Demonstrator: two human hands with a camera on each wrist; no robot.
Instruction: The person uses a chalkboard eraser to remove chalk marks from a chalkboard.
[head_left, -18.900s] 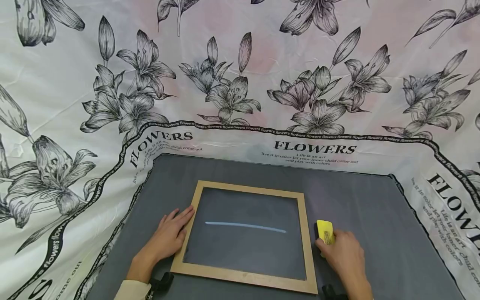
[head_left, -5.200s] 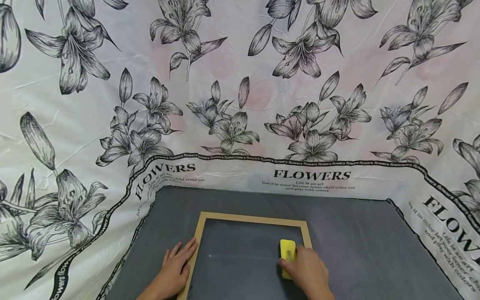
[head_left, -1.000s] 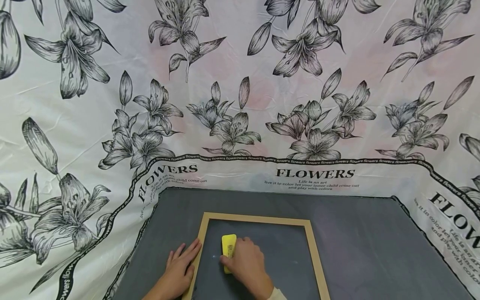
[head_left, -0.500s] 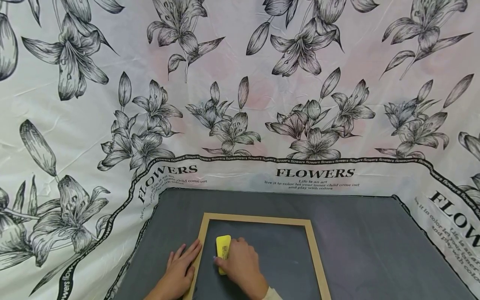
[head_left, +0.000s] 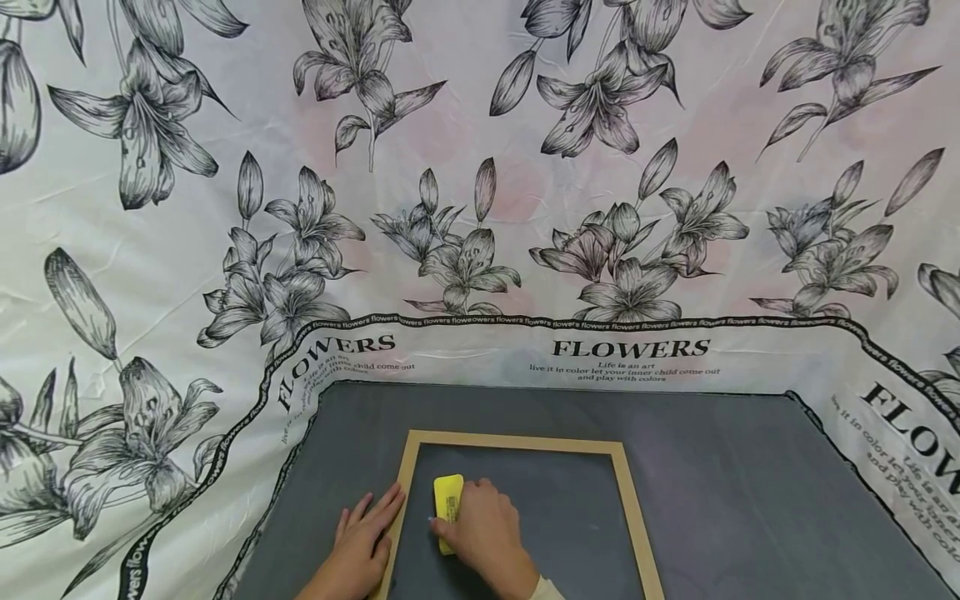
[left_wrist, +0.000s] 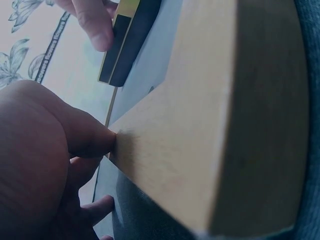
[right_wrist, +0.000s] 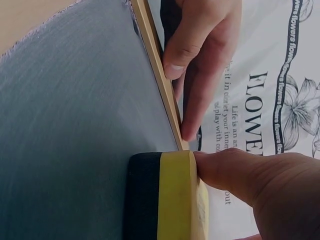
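Note:
A small blackboard (head_left: 558, 500) in a pale wooden frame (head_left: 517, 442) lies in the lower middle of the head view, its near edge cut off. My right hand (head_left: 487, 529) grips a yellow and black board eraser (head_left: 447, 496) between thumb and fingers. In the right wrist view the eraser's dark pad (right_wrist: 142, 200) is down against the board. My left hand (head_left: 358, 546) rests against the frame's left side, fingers extended. In the left wrist view its thumb (left_wrist: 92, 137) touches the frame's edge. Only a faint speck shows on the visible board surface.
Under the board spreads a dark grey area of tablecloth (head_left: 735, 483). Around it runs a white border (head_left: 480, 354) printed with FLOWERS lettering and black line-drawn lilies.
The blue line seen across the board earliest was faint later and is gone now. The eraser went from right of the board onto its left part, hardly moving lately. My left hand stays on the frame.

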